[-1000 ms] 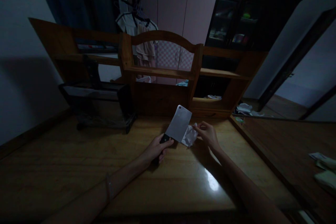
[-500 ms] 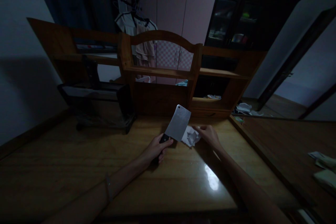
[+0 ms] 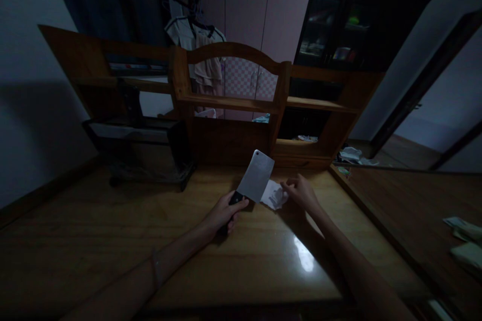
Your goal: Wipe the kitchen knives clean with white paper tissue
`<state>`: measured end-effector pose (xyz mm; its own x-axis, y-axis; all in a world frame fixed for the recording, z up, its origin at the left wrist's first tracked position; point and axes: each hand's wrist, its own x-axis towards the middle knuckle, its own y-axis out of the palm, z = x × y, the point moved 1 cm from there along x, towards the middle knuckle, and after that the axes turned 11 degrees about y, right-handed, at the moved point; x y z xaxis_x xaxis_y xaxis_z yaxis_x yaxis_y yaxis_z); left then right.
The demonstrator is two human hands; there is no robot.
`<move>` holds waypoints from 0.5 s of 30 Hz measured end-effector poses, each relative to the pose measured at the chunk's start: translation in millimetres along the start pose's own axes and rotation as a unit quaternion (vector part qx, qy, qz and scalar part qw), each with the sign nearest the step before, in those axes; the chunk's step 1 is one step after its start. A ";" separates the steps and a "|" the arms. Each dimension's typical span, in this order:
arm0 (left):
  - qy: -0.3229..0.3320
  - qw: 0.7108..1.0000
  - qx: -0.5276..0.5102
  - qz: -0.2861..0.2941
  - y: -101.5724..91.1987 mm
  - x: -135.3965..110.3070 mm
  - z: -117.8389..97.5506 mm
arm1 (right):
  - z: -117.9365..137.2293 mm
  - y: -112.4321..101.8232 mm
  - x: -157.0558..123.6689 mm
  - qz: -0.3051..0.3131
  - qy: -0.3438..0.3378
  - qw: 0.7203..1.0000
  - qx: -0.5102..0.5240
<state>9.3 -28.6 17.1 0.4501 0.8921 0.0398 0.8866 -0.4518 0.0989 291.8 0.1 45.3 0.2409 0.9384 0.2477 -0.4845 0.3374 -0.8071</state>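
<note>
My left hand (image 3: 224, 213) is wrapped round the black handle of a cleaver (image 3: 257, 176), whose broad silver blade points up and away above the wooden desk (image 3: 150, 241). A crumpled white tissue (image 3: 274, 196) lies on the desk just right of the blade. My right hand (image 3: 301, 192) sits beside the tissue with its fingers curled, the fingertips touching the tissue's right edge.
A wooden shelf unit (image 3: 233, 103) stands along the back of the desk. A dark rack (image 3: 139, 145) sits at the back left. Another wooden surface (image 3: 414, 210) to the right carries some papers (image 3: 465, 238). A dark cabinet (image 3: 339, 25) stands behind.
The tissue has gone down from beside the blade onto the desk, and my right hand has lowered with it. The cleaver has barely moved.
</note>
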 end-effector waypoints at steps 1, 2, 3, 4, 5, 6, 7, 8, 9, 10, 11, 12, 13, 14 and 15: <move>0.000 1.000 -0.001 -0.002 0.0 -0.2 -0.4 | 2.0 -4.6 -0.7 -0.010 -0.030 0.999 -0.004; 0.000 1.000 -0.001 -0.002 0.1 -0.4 -0.9 | 3.9 -8.7 -1.5 -0.013 -0.064 0.998 -0.006; -0.001 1.000 -0.001 0.000 0.2 -0.7 -1.4 | 5.5 -11.9 -2.3 -0.002 -0.099 0.995 -0.004; -0.001 1.000 -0.001 0.002 0.4 -0.9 -2.0 | 6.7 -14.0 -3.0 0.024 -0.129 0.991 0.002; -0.002 1.000 0.000 0.004 0.5 -1.2 -2.5 | 7.4 -14.9 -3.6 0.060 -0.150 0.987 0.011; -0.002 1.000 0.001 0.005 0.6 -1.3 -2.9 | 7.5 -14.9 -4.0 0.097 -0.159 0.982 0.022; -0.002 1.000 0.002 0.004 0.6 -1.3 -3.0 | 7.3 -14.4 -4.3 0.121 -0.165 0.978 0.032; -0.001 1.000 0.003 0.003 0.5 -1.3 -2.8 | 6.7 -13.5 -4.4 0.131 -0.171 0.976 0.042; -0.001 1.000 0.003 0.001 0.3 -1.1 -2.3 | 5.8 -12.5 -4.4 0.130 -0.180 0.974 0.051; -0.002 1.000 0.004 0.000 0.0 -0.8 -1.7 | 4.7 -11.5 -4.3 0.121 -0.190 0.972 0.059; -0.002 1.000 0.004 0.000 -0.3 -0.5 -1.0 | 3.3 -10.5 -4.1 0.115 -0.201 0.971 0.064; -0.002 1.000 0.005 0.000 -0.7 -0.3 -0.3 | 1.7 -9.4 -4.0 0.113 -0.212 0.968 0.066; -0.002 1.000 0.005 0.001 -1.1 -0.2 0.2 | 0.1 -8.3 -4.0 0.119 -0.222 0.966 0.063; -0.003 1.000 0.004 0.003 -1.4 -0.1 0.6 | -1.4 -7.1 -4.1 0.128 -0.231 0.963 0.054; -0.003 1.000 0.001 0.005 -1.5 -0.2 0.7 | -2.7 -6.0 -4.3 0.137 -0.238 0.961 0.043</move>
<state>7.9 -28.2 16.2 0.4603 0.8871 0.0342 0.8820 -0.4614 0.0960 296.0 -6.2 47.6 -0.3074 0.9139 0.2651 -0.5472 0.0582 -0.8350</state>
